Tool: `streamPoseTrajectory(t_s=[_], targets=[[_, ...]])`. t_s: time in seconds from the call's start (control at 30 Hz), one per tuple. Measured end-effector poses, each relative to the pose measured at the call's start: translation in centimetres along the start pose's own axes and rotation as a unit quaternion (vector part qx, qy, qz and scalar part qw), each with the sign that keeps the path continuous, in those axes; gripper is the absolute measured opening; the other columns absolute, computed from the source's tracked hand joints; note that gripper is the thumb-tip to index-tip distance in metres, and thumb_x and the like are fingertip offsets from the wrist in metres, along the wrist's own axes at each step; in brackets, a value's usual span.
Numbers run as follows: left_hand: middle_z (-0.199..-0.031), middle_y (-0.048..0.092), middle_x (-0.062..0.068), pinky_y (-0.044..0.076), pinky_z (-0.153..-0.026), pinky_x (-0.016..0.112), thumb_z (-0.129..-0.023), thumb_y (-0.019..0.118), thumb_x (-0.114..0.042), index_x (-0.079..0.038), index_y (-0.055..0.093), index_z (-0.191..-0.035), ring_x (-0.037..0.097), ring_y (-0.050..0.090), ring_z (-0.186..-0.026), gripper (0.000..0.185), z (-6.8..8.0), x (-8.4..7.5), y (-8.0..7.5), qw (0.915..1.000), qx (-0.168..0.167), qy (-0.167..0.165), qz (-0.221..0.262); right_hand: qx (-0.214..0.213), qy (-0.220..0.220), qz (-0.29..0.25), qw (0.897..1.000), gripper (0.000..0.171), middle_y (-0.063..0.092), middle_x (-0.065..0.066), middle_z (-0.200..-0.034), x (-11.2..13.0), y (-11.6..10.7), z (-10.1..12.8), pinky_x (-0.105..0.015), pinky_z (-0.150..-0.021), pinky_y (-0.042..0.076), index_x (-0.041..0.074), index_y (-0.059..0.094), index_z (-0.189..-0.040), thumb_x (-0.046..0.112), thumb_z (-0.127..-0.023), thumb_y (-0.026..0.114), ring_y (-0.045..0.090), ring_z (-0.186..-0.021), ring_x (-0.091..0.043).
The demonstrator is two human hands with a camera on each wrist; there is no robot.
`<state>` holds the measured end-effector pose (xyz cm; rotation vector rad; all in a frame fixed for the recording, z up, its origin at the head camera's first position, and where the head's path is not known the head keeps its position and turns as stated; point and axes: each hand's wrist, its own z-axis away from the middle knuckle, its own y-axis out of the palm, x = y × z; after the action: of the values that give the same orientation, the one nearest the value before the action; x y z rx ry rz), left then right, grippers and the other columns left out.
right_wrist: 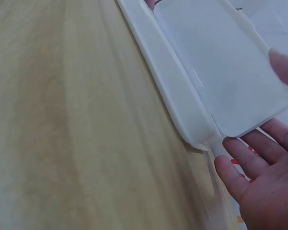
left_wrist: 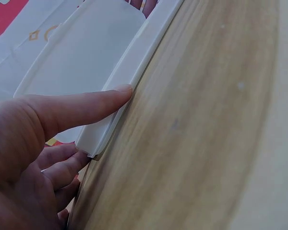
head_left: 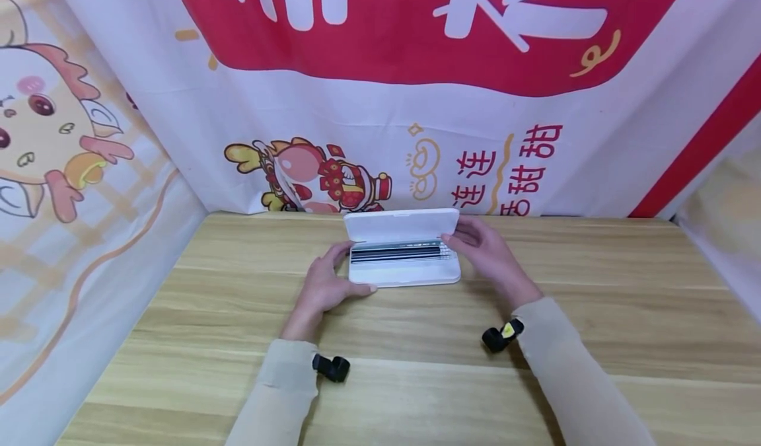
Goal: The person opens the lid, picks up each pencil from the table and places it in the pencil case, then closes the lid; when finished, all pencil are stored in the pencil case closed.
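A white pencil case [head_left: 404, 275] lies on the table with its lid [head_left: 401, 226] raised at the back. Several dark and pale pencils [head_left: 395, 253] lie side by side inside it. My left hand [head_left: 324, 286] grips the case's left end, thumb along the front wall and fingers round the side, as the left wrist view shows on the case wall [left_wrist: 122, 72]. At the right end, my right hand [head_left: 484, 251] has its fingertips touching behind the corner of the lid [right_wrist: 225, 67]. Its thumb stands in front of the lid, seemingly apart from it.
The wood-grain table [head_left: 416, 393] runs back to a white and red printed cloth [head_left: 368, 135]. Another printed cloth [head_left: 119, 234] hangs along the left side. Black wrist cameras [head_left: 333, 368] sit on both sleeves, close above the table.
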<state>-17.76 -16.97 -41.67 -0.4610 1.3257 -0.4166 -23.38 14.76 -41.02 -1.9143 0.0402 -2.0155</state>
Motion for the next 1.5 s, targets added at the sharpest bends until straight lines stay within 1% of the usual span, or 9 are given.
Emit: streamPoseTrajectory(t_s=[0.23,0.33,0.57,0.7,0.8,0.93,1.07,1.3,1.5], targets=[[-0.17,0.047,0.009,0.023,-0.136,0.055,-0.07,0.101,-0.017,-0.017,0.038,-0.164,0.033,0.035,-0.163,0.114,0.1,-0.2,-0.2,0.9997,-0.005,-0.002,0.025,-0.019,0.007,0.009,1.0,0.059,0.055,-0.009,-0.163,-0.4,0.0,0.9,-0.054,-0.133,0.032,0.009,0.059,-0.143,0.056,-0.106,0.061,0.047,-0.154,-0.032],[-0.17,0.047,0.01,0.024,-0.136,0.054,-0.069,0.102,-0.016,-0.017,0.04,-0.164,0.033,0.036,-0.162,0.113,0.0,-0.1,-0.2,0.9996,-0.004,-0.001,0.03,-0.018,0.007,0.012,1.0,0.057,0.056,-0.005,-0.163,-0.3,0.2,1.2,-0.052,-0.132,0.034,0.01,0.063,-0.14,0.053,-0.104,0.067,0.05,-0.153,-0.03],[-0.171,0.044,0.011,0.016,-0.137,0.055,-0.071,0.1,-0.012,-0.018,0.037,-0.167,0.033,0.034,-0.163,0.115,-0.3,0.1,-0.2,0.9988,0.007,0.018,0.044,0.01,-0.011,0.092,0.996,0.058,0.051,-0.004,-0.167,-0.3,0.2,1.8,-0.051,-0.127,0.043,0.015,0.066,-0.146,0.039,-0.096,0.082,0.053,-0.151,-0.033],[-0.173,0.042,0.011,0.005,-0.139,0.055,-0.073,0.099,-0.018,-0.02,0.04,-0.166,0.033,0.033,-0.164,0.11,-0.3,0.1,-0.2,0.9991,0.014,0.036,0.016,0.01,-0.023,0.14,0.99,0.061,0.049,-0.002,-0.169,-0.2,0.1,2.1,-0.051,-0.127,0.041,0.015,0.066,-0.148,0.032,-0.093,0.086,0.049,-0.155,-0.033],[-0.175,0.04,0.007,0.002,-0.139,0.055,-0.074,0.099,-0.028,-0.023,0.04,-0.166,0.032,0.028,-0.166,0.11,-0.3,0.1,-0.3,0.9988,0.027,0.04,0.009,0.007,-0.027,0.163,0.986,0.062,0.049,-0.001,-0.169,-0.1,0.3,2.2,-0.051,-0.128,0.041,0.014,0.065,-0.148,0.029,-0.092,0.087,0.046,-0.157,-0.033],[-0.178,0.034,0.002,0.009,-0.138,0.06,-0.08,0.094,-0.05,-0.031,0.037,-0.167,0.034,0.015,-0.169,0.106,-0.1,0.1,-0.8,0.9986,0.049,0.018,0.007,0.008,-0.022,0.17,0.985,0.062,0.048,-0.001,-0.17,0.1,0.4,2.3,-0.051,-0.125,0.044,0.013,0.065,-0.149,0.026,-0.093,0.087,0.046,-0.157,-0.033],[-0.179,0.031,0.004,0.017,-0.136,0.063,-0.089,0.078,-0.067,-0.034,0.035,-0.168,0.035,0.015,-0.169,0.096,-0.3,0.2,-1.2,0.9981,0.062,0.001,-0.003,0.006,-0.016,0.174,0.985,0.061,0.047,0.0,-0.17,0.1,0.6,2.2,-0.05,-0.125,0.045,0.014,0.065,-0.149,0.026,-0.093,0.087,0.045,-0.158,-0.032],[-0.179,0.03,0.006,0.02,-0.135,0.061,-0.096,0.079,-0.052,-0.032,0.036,-0.169,0.035,0.019,-0.168,0.087,-0.4,0.1,-1.1,0.998,0.064,-0.003,0.0,0.003,-0.019,0.171,0.985,0.061,0.047,-0.002,-0.17,0.1,0.6,2.3,-0.049,-0.123,0.047,0.012,0.064,-0.149,0.024,-0.093,0.086,0.048,-0.156,-0.033],[-0.179,0.03,0.006,0.021,-0.135,0.059,-0.095,0.08,-0.05,-0.031,0.036,-0.168,0.033,0.021,-0.168,0.087,-0.4,0.0,-1.0,0.998,0.062,-0.003,0.008,0.004,-0.021,0.166,0.986,0.061,0.047,-0.003,-0.17,0.1,0.6,2.4,-0.046,-0.118,0.051,0.011,0.064,-0.149,0.022,-0.094,0.086,0.052,-0.152,-0.033]])
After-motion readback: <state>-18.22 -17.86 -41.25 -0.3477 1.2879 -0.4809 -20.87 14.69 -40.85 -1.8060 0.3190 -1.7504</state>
